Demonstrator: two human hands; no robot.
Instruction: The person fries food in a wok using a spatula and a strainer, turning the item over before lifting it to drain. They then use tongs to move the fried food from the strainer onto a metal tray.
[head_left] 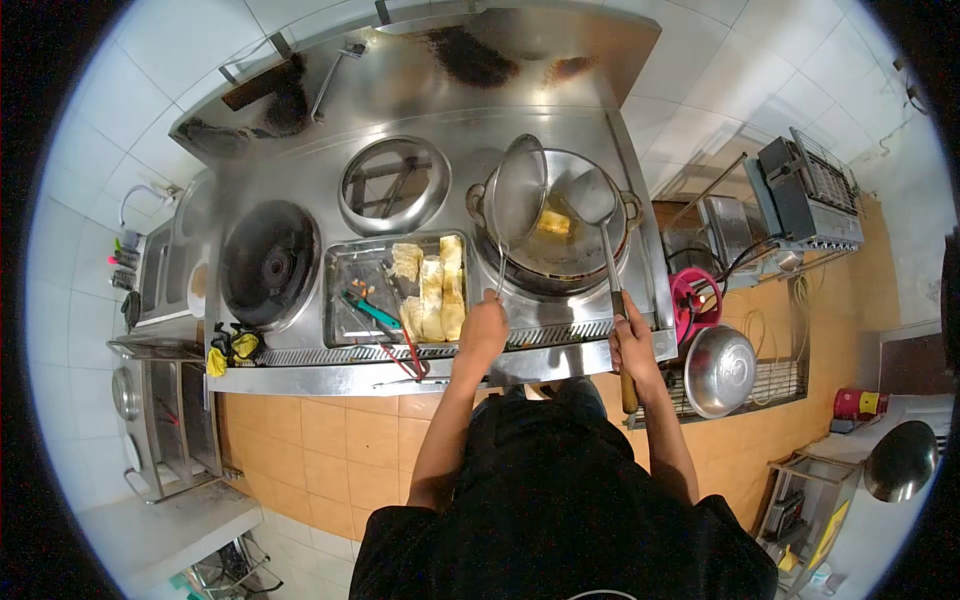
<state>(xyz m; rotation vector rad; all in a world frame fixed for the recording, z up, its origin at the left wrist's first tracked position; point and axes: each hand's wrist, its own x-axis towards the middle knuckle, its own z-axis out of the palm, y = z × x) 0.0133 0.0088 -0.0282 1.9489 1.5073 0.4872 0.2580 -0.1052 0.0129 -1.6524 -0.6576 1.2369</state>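
My left hand (483,332) is closed on the handle of a round mesh strainer (521,190), which is tilted over the left side of a wok. In my right hand (632,340) is the wooden handle of a metal ladle (592,196); its bowl hangs over the wok's right side. A yellow-brown piece of food (553,223) lies in the wok (570,262) between the two tools. Left of my left hand, a metal tray (345,322) holds several pale yellow pieces (431,295), a green-handled tool (372,311) and red-handled tongs (410,350).
A black burner pan (270,264) is at the stove's left, with an open burner ring (395,186) behind the tray. Yellow and black cloths (232,347) lie at the front left corner. Right of the stove are a pink bucket (695,298) and a metal bowl (720,371).
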